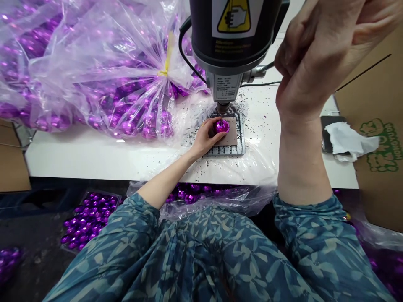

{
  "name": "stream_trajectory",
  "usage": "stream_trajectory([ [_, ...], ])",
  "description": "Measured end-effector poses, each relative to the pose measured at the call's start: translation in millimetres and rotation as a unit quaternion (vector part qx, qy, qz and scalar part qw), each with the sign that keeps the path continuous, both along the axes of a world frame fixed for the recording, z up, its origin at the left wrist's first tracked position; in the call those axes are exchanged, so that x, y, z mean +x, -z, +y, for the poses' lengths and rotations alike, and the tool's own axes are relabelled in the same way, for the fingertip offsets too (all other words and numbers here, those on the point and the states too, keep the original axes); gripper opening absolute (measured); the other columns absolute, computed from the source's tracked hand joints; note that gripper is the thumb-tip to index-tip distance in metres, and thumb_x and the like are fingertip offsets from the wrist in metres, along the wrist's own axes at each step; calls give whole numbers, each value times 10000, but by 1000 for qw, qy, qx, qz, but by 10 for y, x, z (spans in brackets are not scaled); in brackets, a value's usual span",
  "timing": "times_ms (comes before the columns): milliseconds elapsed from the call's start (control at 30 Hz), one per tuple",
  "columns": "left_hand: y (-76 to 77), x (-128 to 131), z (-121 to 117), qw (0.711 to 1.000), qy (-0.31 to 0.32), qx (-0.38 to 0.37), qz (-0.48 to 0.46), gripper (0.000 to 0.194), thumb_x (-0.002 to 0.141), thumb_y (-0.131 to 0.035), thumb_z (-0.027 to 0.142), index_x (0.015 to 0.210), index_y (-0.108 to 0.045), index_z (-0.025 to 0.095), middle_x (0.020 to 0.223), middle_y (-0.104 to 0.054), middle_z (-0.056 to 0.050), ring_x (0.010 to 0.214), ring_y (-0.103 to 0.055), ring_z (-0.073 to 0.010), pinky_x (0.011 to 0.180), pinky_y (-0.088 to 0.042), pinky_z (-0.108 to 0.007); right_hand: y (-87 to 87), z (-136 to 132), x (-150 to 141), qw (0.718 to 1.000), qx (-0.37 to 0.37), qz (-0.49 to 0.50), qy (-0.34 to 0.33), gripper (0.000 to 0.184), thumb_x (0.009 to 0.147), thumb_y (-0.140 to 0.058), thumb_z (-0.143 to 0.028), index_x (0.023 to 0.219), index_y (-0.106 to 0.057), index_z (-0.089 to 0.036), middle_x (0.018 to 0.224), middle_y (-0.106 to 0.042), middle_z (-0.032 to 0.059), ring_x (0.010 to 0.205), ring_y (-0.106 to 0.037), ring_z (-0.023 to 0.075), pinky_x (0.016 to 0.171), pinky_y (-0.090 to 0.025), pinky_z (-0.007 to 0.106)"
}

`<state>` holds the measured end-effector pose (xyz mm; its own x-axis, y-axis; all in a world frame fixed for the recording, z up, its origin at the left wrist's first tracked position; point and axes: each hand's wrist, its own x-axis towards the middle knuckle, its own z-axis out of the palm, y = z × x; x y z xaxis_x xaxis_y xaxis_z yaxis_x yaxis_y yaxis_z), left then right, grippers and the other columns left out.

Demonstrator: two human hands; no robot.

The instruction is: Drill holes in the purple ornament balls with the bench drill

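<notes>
My left hand [208,135] pinches a shiny purple faceted ball [221,126] between thumb and fingers. The ball rests on a flat brown board [232,137] on the slotted metal base [241,147] of a drill press [231,50]. Right above the ball is the chuck [223,108], its bit at the top of the ball; whether it has entered cannot be made out. My right hand [315,54] is raised beside the press, fingers curled round the feed lever [268,67], whose grip end is hidden in the fist.
Big clear bags [103,79] of purple balls cover the left of the white table [78,155]. Dark shavings lie around the base. A crumpled white tissue [349,138] lies over a dark phone-like object at right, by a cardboard box [374,184]. More balls [189,195] sit in plastic below the table edge.
</notes>
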<state>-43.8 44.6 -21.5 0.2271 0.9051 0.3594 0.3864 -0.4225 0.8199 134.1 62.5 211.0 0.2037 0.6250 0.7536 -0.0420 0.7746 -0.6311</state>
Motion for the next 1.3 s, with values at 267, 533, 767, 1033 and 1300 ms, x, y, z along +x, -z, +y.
stream_trajectory([
  [267,16,16,4,1000,-6,-10,-9,548,967,-747,548,1423,-611,275,1460,-687,-118,1379,-636,-293,1209,-508,-512,343,-130,-51,992,98,45,59,538,925,-604,-431,607,-291,-130,491,-332,-59,468,-358,-70,597,-212,187],
  [533,-10,31,-2,1000,-10,-11,1,537,970,-738,544,1419,-606,283,1458,-685,-117,1386,-622,-292,1220,-490,-507,580,-60,-69,986,110,34,118,729,934,-547,-631,703,-31,-170,506,-81,-45,405,-260,-52,478,-171,190],
  [767,-5,49,-10,1000,-21,-20,2,537,960,-752,538,1416,-612,292,1456,-680,-111,1397,-607,-296,1221,-479,-507,766,-9,-33,983,148,34,105,668,972,-569,-512,629,-112,-165,523,-95,-13,434,-170,-10,489,-173,275],
  [1033,-50,48,-38,1000,-22,-19,4,535,963,-741,544,1411,-609,281,1458,-683,-117,1384,-615,-294,1200,-500,-487,1029,8,92,981,71,-14,179,734,960,-489,-677,570,-123,-174,485,-160,10,491,-198,28,539,-254,309],
  [1300,-67,68,-41,1000,-24,-14,2,522,965,-734,538,1399,-611,274,1457,-692,-121,1389,-614,-298,1206,-488,-504,1142,101,88,976,105,-13,193,776,964,-452,-695,508,-110,-169,423,-141,6,439,-193,40,495,-232,317],
])
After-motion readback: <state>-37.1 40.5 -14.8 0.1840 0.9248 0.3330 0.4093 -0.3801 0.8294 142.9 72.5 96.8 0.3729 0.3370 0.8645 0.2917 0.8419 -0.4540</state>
